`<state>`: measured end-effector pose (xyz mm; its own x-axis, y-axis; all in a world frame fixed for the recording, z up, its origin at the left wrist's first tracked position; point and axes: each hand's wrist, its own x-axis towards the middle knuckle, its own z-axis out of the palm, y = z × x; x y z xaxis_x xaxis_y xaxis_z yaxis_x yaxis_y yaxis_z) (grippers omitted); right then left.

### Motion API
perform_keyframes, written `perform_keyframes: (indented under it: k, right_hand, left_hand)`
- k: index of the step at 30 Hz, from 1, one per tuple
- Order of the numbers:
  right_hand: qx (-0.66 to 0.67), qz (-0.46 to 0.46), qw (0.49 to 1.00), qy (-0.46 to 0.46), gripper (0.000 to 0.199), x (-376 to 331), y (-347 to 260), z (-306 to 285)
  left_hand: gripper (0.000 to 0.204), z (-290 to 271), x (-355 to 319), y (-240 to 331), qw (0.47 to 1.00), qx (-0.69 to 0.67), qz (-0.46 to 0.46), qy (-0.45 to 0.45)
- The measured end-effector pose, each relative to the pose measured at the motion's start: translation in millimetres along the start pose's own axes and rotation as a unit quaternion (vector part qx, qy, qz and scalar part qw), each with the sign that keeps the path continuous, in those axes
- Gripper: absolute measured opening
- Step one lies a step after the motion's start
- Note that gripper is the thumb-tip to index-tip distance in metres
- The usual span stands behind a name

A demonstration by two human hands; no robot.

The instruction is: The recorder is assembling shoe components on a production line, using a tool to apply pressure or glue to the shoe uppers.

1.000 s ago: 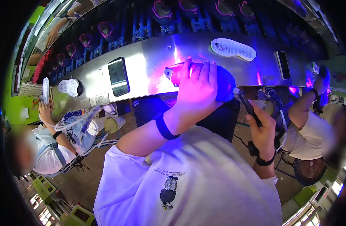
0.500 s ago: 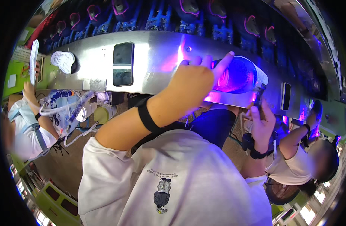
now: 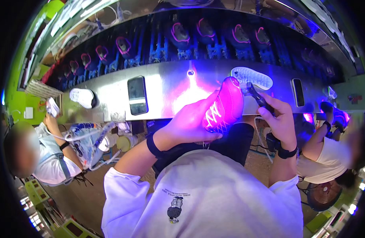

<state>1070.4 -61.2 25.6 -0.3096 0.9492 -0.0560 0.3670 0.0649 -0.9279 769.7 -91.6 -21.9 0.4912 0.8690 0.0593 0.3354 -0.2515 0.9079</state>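
Note:
My left hand [image 3: 190, 121] is wrapped around a laced shoe upper [image 3: 231, 105], glowing pink under coloured light. The toe points up and away, tilted above the bench's near edge. My right hand [image 3: 281, 121] grips a slim black brush-like tool [image 3: 257, 97]. Its tip is beside the toe on the right; whether it touches cannot be made out. Just behind the toe, a white shoe sole [image 3: 254, 78] lies on the metal bench [image 3: 162, 93].
Blue racks [image 3: 158, 51] beyond the bench carry several dark shoes with pink edges. Phones lie at left [image 3: 137, 95] and right [image 3: 297, 92]. Another white sole [image 3: 81, 97] is farther left. A bright lamp spot [image 3: 191, 73] shines mid-bench. People sit on both sides; a cord [image 3: 264, 139] hangs near my right wrist.
My left hand has raised the shoe upper off the bench and brought it nearer, toe up, uncovering the white sole. The brush-like tool has come against or near the toe. The view has shifted.

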Motion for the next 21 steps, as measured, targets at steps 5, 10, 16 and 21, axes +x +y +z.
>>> perform_keyframes:
  k: [5,10,16,21]
  right_hand:
    - [0.01,0.001,1.0,-0.023,0.044,-15.8,-2.5,-11.7]
    - [0.105,0.046,0.992,-0.043,0.04,-36.7,8.1,-16.7]
    - [0.014,-0.019,1.0,0.013,0.039,-47.9,25.8,-5.8]
    - [0.005,0.001,1.0,0.027,0.041,-59.3,45.0,13.5]
  left_hand:
    - [0.109,3.9,9.0,30.4,0.995,-0.086,-0.008,-0.045]
    - [0.109,14.3,14.3,39.0,0.983,-0.171,-0.022,-0.059]
    - [0.092,26.3,15.3,36.9,0.962,-0.244,-0.113,-0.051]
    - [0.068,30.6,13.6,37.0,0.886,-0.414,-0.202,-0.045]
